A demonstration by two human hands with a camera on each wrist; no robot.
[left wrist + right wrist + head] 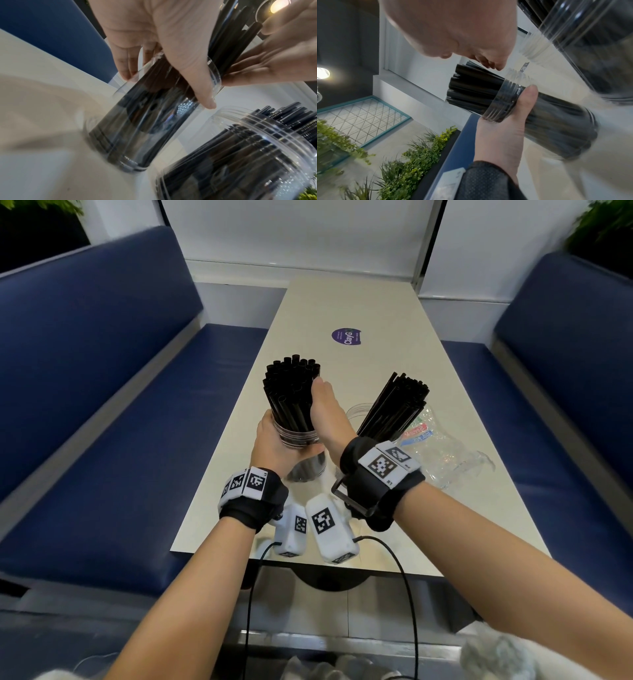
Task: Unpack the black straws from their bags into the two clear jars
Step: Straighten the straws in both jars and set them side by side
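A tall, round jar of clear, glossy plastic with a ribbed screw-thread neck (301, 440) stands on the long, smooth, cream-coloured rectangular table (359, 313), tilted a little. It is packed full with a dense bundle of thin, shiny black plastic straws (291, 392) whose open round ends rise well above the rim. The left hand (274, 443) grips this jar just below the threads, thumb and fingers curled round its wall. The right hand (325, 409) lies with straight, closed fingers pressed flat against the right side of the bundle above the rim.

Just to the right stands a second clear plastic jar with the same threaded neck (359, 412). It holds another sheaf of black straws (397, 405) that leans to the right and leaves part of the mouth open; in the left wrist view some of these show ribbed bendy sections. Beside it lies a crumpled, transparent, crinkly plastic bag with red and blue printing (442, 446), flat on the table.

Farther along the table sits a round purple sticker with white lettering (346, 336). Dark blue, smooth upholstered benches (102, 344) flank the table on both sides, white wall panels close the far end, and green leafy plants (412, 159) stand behind the seat backs.
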